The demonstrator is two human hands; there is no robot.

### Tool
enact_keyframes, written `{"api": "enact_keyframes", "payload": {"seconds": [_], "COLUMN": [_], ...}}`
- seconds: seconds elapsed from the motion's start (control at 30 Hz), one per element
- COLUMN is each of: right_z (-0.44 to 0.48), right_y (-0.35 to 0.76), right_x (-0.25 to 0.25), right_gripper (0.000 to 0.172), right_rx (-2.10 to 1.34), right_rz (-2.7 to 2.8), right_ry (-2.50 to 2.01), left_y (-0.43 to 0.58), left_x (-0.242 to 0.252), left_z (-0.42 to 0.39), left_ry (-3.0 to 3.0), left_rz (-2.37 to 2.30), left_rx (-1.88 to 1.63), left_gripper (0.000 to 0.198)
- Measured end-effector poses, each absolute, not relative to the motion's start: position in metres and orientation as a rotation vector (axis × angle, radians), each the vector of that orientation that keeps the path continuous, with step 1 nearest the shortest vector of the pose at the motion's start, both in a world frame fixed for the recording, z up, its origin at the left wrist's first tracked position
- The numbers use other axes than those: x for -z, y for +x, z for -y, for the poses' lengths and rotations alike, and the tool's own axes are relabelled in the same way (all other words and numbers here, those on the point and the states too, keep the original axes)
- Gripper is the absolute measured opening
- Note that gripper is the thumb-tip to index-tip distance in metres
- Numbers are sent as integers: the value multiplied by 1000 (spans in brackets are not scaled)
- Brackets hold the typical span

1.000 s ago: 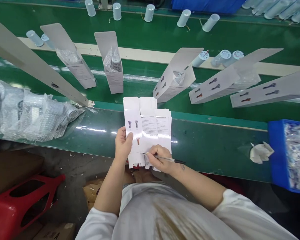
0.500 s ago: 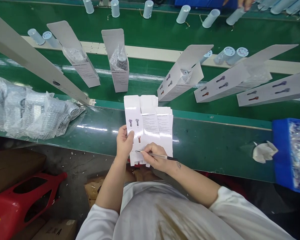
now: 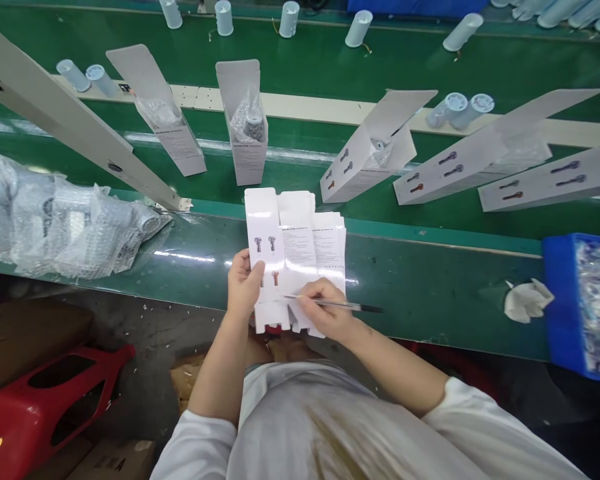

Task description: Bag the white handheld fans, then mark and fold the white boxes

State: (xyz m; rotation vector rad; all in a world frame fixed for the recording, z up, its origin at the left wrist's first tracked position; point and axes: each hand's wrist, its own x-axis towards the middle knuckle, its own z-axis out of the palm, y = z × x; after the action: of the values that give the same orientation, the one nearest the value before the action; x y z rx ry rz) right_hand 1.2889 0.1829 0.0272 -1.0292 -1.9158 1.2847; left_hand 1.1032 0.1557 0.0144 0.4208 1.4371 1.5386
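Left hand (image 3: 244,283): I log it pinching flat printed cartons (image 3: 300,257) above the green conveyor belt (image 3: 430,297).
Right hand (image 3: 325,310): I log fingers closed on a slim pen (image 3: 335,304), its tip against the cartons.

Green conveyor belt (image 3: 420,293), blue plastic crate (image 3: 560,307), red plastic stool (image 3: 40,400), cardboard boxes (image 3: 25,333), speckled concrete floor (image 3: 150,360)

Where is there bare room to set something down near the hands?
Bare green conveyor belt stretches right of the printed flat cartons held in the left hand, up to the blue bin and a crumpled white tissue. A narrower bare strip lies between the cartons and the bubble-wrap bundle. The far belt is crowded with standing boxes and pale tubes.
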Motion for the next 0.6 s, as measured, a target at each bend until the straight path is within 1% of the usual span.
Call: {"api": "enact_keyframes", "payload": {"seconds": [0.1,0.2,0.23,0.33,0.4,0.47,0.5,0.6], "right_z": [-204,-226,-230,-229,-221,-212,-208,-204], "right_y": [1304,1316,1319,1321,1317,1312,1309,1303], "right_x": [-30,-18,-12,1,4,2,-1,-13], "right_gripper": [17,17,16,18,22,27,28,27], "right_rx": [-993,-620,-538,-426,-397,-403,-414,-438], "right_rz": [1908,2221,2326,2495,2506,2502,2504,2498], "right_ry": [-993,-956,-926,-835,-810,-826,-833,-832], "left_y": [1060,998,979,949,961,995,1017,1080], "left_x": [-14,-9,-8,-9,-12,-15,-15,-13], "left_z": [-138,-121,-118,-119,-127,-138,-144,-160], "left_ry": [436,490,527,761,974,1090,1062,797], "left_rz": [-1470,-1674,-1778,-2159,-2394,-2466,-2409,-1959], "left_rx": [-1555,-1563,-1490,-1085,-896,-889,-918,-873], "left_gripper": [39,48,49,49,52,53,51,49]}}
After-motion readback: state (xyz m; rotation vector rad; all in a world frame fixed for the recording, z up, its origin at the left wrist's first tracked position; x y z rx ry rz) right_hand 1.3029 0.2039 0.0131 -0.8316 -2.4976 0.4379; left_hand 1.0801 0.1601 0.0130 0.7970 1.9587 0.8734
